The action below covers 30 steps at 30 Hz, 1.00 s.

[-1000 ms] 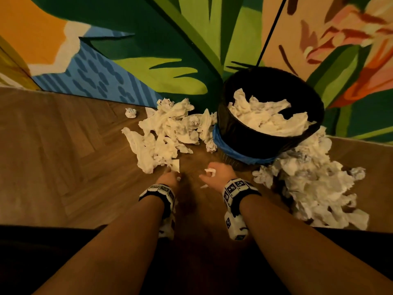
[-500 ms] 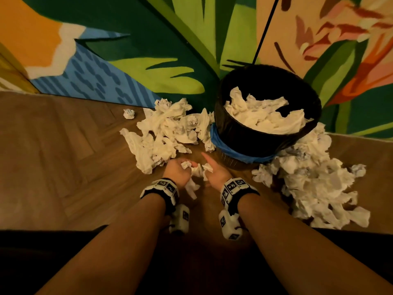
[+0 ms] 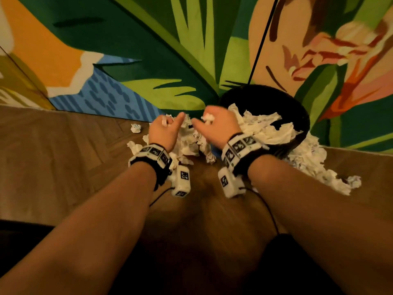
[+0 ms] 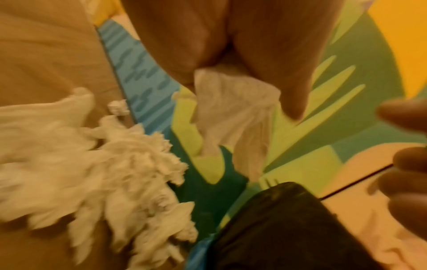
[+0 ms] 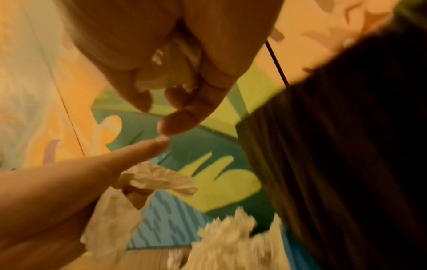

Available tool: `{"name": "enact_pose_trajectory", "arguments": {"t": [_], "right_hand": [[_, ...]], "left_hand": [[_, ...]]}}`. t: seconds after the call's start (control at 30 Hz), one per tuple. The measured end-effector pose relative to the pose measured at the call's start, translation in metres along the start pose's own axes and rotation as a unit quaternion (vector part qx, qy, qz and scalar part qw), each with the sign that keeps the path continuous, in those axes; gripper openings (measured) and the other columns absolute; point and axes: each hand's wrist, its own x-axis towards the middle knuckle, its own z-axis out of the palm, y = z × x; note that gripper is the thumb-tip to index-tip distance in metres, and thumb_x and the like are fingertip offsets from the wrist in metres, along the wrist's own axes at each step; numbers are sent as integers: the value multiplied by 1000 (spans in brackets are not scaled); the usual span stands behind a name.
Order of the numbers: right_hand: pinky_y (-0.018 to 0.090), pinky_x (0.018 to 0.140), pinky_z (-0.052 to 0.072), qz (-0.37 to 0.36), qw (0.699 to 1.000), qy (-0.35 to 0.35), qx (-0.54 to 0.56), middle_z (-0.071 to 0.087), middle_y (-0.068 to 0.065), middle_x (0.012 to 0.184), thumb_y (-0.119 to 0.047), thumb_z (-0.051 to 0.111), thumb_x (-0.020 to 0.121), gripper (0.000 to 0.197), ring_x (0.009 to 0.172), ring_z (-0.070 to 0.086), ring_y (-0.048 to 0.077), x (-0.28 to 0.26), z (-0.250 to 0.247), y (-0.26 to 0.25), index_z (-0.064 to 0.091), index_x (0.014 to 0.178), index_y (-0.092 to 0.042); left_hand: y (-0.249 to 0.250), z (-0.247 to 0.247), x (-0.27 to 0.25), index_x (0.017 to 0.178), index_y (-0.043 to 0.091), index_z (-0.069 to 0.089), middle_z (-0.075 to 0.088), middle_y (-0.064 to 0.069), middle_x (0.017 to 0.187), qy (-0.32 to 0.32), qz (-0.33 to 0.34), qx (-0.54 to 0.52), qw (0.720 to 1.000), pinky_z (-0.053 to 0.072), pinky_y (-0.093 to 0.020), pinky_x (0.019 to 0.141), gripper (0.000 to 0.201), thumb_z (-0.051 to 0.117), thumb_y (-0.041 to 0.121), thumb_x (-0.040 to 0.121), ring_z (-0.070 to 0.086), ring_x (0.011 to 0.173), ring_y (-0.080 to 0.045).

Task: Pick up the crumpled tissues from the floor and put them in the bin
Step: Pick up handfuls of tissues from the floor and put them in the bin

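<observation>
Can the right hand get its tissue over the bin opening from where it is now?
Probably yes. The right hand grips a tissue wad right beside the bin rim, raised to about its height. Nothing blocks the way; the bin is already heaped with tissues, so it may spill.

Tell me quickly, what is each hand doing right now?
Left hand: holds a crumpled tissue.
Right hand: grips a small tissue wad, beside the bin.
</observation>
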Motion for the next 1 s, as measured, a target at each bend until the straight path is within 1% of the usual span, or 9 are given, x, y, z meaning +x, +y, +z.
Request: {"name": "enact_pose_trajectory", "arguments": {"t": [0.1, 0.2, 0.33, 0.4, 0.47, 0.63, 0.77, 0.87, 1.0], "right_hand": [[32, 54, 54, -4, 1000, 6, 12, 56, -2, 64, -15, 63, 87, 29, 63, 67, 21, 34, -39, -6, 49, 63, -24], [35, 46, 56, 43, 995, -7, 86, 63, 9, 81, 0, 56, 90, 33, 60, 69, 24, 55, -79, 14, 57, 75, -29], [24, 41, 45, 97, 992, 71, 24, 66, -1, 69, -27, 62, 92, 8, 48, 61, 10, 49, -114, 62, 63, 85, -30], [29, 53, 42, 142, 983, 107, -55, 60, -1, 65, -46, 57, 93, 28, 64, 62, 19, 35, -118, 84, 63, 81, -21], [36, 66, 43, 193, 971, 117, -74, 62, 9, 78, -54, 45, 94, 48, 83, 60, 33, 19, -117, 100, 66, 88, -11], [45, 95, 37, 171, 973, -28, -152, 49, 17, 128, -25, 27, 100, 38, 119, 45, 35, 3, -102, 111, 55, 125, -15], [43, 102, 40, 133, 966, -57, -213, 47, 10, 133, -14, 40, 95, 43, 123, 46, 31, 1, -95, 120, 52, 134, -26], [39, 83, 52, 145, 970, -29, -191, 59, 5, 117, -12, 52, 86, 38, 102, 58, 30, -1, -93, 120, 52, 118, -33], [32, 71, 53, 194, 958, -37, -208, 66, -2, 91, -24, 60, 78, 6, 81, 61, 24, 1, -93, 119, 62, 77, -29]], "left_hand": [[37, 4, 13, 81, 22, 41, 45, 9, 73, -40, 66, 13, 997, 31, -13, 47, 44, 82, 32, 69, 40, 60, -4], [78, 18, 21, 85, 18, 44, 46, 8, 72, -105, 138, 71, 982, 32, -10, 48, 35, 78, 17, 74, 41, 60, -4], [116, 42, 19, 96, 12, 52, 64, -11, 95, -200, 163, 22, 966, 56, -37, 76, 9, 49, 4, 95, 67, 85, -25], [124, 50, 16, 109, 10, 54, 67, -9, 98, -207, 181, 52, 960, 56, -33, 69, 14, 44, 12, 100, 70, 80, -23], [127, 59, 15, 110, 7, 58, 65, -7, 93, -185, 216, 94, 954, 47, -33, 66, 22, 44, 23, 102, 66, 77, -23], [126, 92, -1, 89, 13, 42, 46, -1, 85, -192, 164, 51, 966, 28, -32, 65, 19, 37, 27, 102, 45, 76, -19], [125, 114, -15, 124, 3, 47, 42, -17, 128, -267, 158, 108, 945, 33, -31, 96, 30, 33, 16, 102, 46, 115, -30], [118, 117, -17, 132, 7, 50, 48, -17, 132, -314, 214, 214, 900, 39, -35, 101, 38, 42, 9, 95, 50, 119, -32], [108, 111, -13, 121, 26, 53, 62, -8, 114, -319, 202, 294, 878, 53, -39, 83, 41, 61, 16, 82, 62, 97, -30]]}}
